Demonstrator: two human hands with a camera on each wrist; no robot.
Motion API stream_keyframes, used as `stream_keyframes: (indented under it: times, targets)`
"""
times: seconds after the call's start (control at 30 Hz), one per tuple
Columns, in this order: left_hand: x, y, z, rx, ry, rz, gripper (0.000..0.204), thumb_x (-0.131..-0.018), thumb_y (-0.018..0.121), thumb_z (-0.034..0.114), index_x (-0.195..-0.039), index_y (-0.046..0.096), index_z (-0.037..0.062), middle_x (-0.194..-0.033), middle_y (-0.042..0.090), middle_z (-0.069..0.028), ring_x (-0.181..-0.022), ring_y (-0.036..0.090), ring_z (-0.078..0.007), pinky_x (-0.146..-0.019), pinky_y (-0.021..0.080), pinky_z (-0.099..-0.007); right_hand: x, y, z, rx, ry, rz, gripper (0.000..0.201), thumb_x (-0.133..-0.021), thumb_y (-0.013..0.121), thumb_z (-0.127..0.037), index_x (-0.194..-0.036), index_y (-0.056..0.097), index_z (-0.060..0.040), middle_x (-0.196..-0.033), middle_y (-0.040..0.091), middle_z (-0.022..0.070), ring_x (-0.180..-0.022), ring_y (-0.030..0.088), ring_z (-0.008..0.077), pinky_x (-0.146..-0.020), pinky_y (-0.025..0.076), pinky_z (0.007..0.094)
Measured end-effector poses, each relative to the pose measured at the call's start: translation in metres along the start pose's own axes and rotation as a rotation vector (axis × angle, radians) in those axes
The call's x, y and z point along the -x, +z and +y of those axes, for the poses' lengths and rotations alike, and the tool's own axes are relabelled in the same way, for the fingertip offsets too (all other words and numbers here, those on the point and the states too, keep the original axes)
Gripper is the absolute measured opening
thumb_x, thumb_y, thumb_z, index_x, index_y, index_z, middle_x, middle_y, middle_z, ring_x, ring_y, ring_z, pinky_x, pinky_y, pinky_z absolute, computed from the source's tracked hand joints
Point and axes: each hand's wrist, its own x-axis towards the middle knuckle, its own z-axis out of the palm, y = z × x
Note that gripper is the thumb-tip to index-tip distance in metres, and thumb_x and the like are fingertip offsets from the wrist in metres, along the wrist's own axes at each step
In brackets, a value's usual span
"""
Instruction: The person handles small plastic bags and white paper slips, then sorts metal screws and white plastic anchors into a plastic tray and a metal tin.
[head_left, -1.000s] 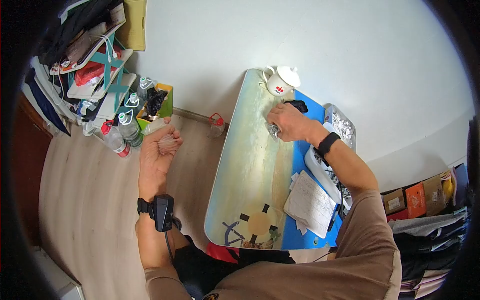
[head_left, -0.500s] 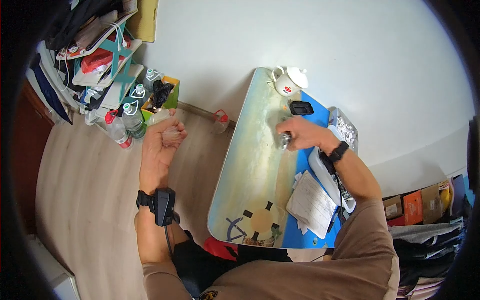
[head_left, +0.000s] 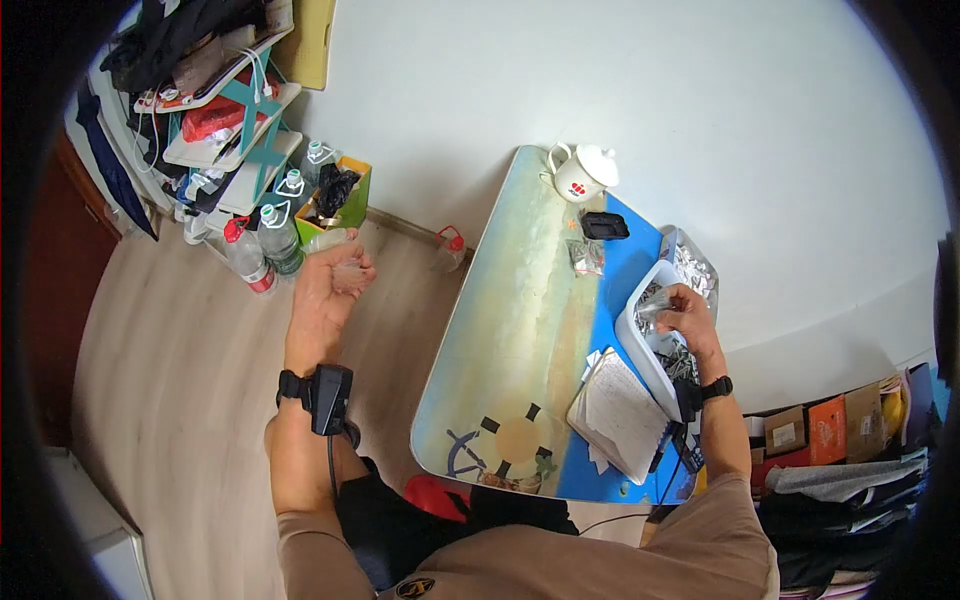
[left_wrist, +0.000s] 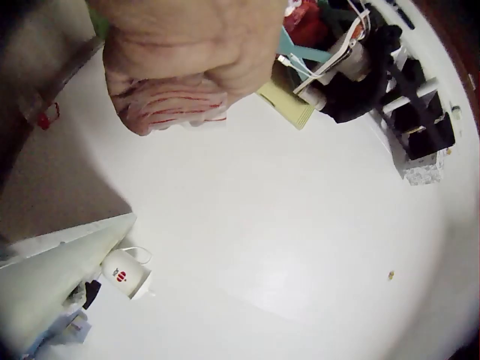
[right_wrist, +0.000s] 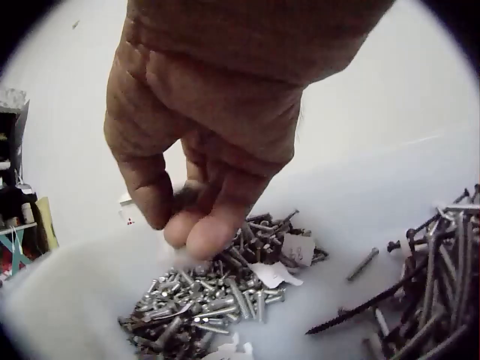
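My left hand (head_left: 325, 285), raised over the floor left of the table, grips thin clear plastic bags (left_wrist: 176, 109) with red stripes. My right hand (head_left: 692, 318) is over a white bin (head_left: 627, 325) of screws. Its thumb and fingers pinch a small clear bag (head_left: 652, 300), greyish and blurred. Below these fingertips in the right wrist view lie a heap of small bolts (right_wrist: 225, 296) and paper slips (right_wrist: 274, 274). Longer screws (right_wrist: 442, 277) fill the bin's other end. Another small clear bag (head_left: 587, 257) with grey contents lies on the table beside a black tray (head_left: 605, 226).
A white lidded mug (head_left: 585, 175) stands at the table's far end. Papers (head_left: 620, 415) lie near the bin, with a second container (head_left: 690, 262) of silvery pieces behind it. Bottles (head_left: 278, 240) and a shelf unit (head_left: 245, 150) stand at the left; boxes (head_left: 828, 412) at the right.
My right hand has moved right from the table's middle to the bin, uncovering the small bag and black tray. My left hand has kept its grip on the plastic bags.
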Motion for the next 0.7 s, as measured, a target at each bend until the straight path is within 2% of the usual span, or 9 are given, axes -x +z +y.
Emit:
stream_keyframes:
  times: [0.03,0.07,0.1,0.23,0.37,0.47,0.57,0.63,0.7]
  targets:
    - [-0.001,-0.002,-0.001,-0.029,-0.006,0.008,0.031,-0.08,0.066,-0.002,-0.11,0.059,-0.0009,-0.085,0.058,-0.01,-0.074,0.059,-0.0222,-0.062,0.05,-0.0338,-0.001,0.003,-0.001,0.042,0.037,-0.06,0.021,-0.078,0.068,0.002,-0.098,0.061,-0.0015,-0.086,0.065,0.0042,-0.07,0.063,0.0117,-0.056,0.051,0.0252]
    - [-0.002,-0.004,-0.002,-0.028,0.001,0.011,0.031,-0.08,0.066,-0.002,-0.11,0.059,-0.0009,-0.085,0.058,-0.01,-0.074,0.059,-0.0222,-0.062,0.05,-0.0338,-0.003,0.004,0.0,0.11,0.069,-0.085,0.024,-0.083,0.063,-0.002,-0.107,0.06,0.0,-0.087,0.064,0.0046,-0.07,0.065,0.0117,-0.058,0.053,0.023]
    - [-0.001,-0.004,-0.002,-0.031,-0.004,0.009,0.032,-0.08,0.066,-0.002,-0.111,0.058,-0.0011,-0.085,0.058,-0.0099,-0.074,0.059,-0.0221,-0.062,0.05,-0.0336,-0.004,0.005,0.0,0.111,0.063,-0.093,0.024,-0.083,0.063,-0.002,-0.107,0.06,0.0,-0.087,0.064,0.0046,-0.07,0.065,0.0117,-0.058,0.053,0.023]
    - [0.003,-0.005,0.003,0.0,-0.006,-0.005,0.033,-0.079,0.067,-0.001,-0.111,0.058,-0.0015,-0.084,0.059,-0.0091,-0.074,0.059,-0.0213,-0.063,0.05,-0.0327,-0.009,0.004,0.004,0.2,0.108,-0.085,0.025,-0.095,0.057,-0.011,-0.116,0.061,0.0027,-0.084,0.065,0.0032,-0.067,0.066,0.0106,-0.056,0.053,0.0223]
    - [0.013,0.001,0.01,-0.063,0.076,-0.016,0.033,-0.079,0.068,0.001,-0.111,0.059,-0.0007,-0.083,0.059,-0.0084,-0.075,0.06,-0.0205,-0.064,0.05,-0.0317,-0.012,0.004,0.011,0.187,0.114,-0.004,0.018,-0.095,0.058,-0.011,-0.103,0.066,0.0032,-0.074,0.066,0.0047,-0.056,0.064,0.0113,-0.047,0.051,0.0228]
    - [0.015,-0.001,0.014,0.034,0.029,-0.028,0.032,-0.078,0.069,0.002,-0.109,0.061,0.0004,-0.083,0.06,-0.0074,-0.074,0.06,-0.0197,-0.064,0.051,-0.0312,-0.014,0.003,0.007,0.383,0.036,0.076,0.015,-0.091,0.061,-0.01,-0.084,0.067,0.0024,-0.067,0.064,0.0052,-0.054,0.063,0.0115,-0.046,0.048,0.0239]
    - [0.02,-0.004,0.017,-0.069,0.136,-0.106,0.031,-0.078,0.069,0.002,-0.108,0.062,0.001,-0.082,0.06,-0.007,-0.073,0.061,-0.0194,-0.065,0.051,-0.0323,-0.016,0.004,0.009,0.55,-0.083,0.102,0.014,-0.089,0.061,-0.008,-0.083,0.066,0.0025,-0.066,0.063,0.0051,-0.053,0.062,0.0125,-0.049,0.048,0.0248]
    - [0.02,-0.002,0.022,0.056,0.04,-0.027,0.028,-0.078,0.069,0.002,-0.105,0.062,0.0014,-0.081,0.06,-0.0072,-0.071,0.061,-0.0193,-0.065,0.051,-0.0331,-0.014,0.009,0.003,0.614,-0.125,0.121,0.013,-0.089,0.061,-0.008,-0.082,0.066,0.0024,-0.065,0.062,0.0048,-0.053,0.061,0.0131,-0.052,0.048,0.0254]
    - [0.02,-0.004,0.024,0.069,0.034,-0.006,0.027,-0.078,0.069,0.002,-0.105,0.062,0.0016,-0.081,0.06,-0.0074,-0.071,0.061,-0.0193,-0.065,0.051,-0.0331,-0.014,0.008,0.005,0.594,-0.187,0.198,0.015,-0.088,0.063,-0.015,-0.083,0.067,-0.0016,-0.068,0.067,0.0087,-0.053,0.063,0.0136,-0.055,0.05,0.0298]
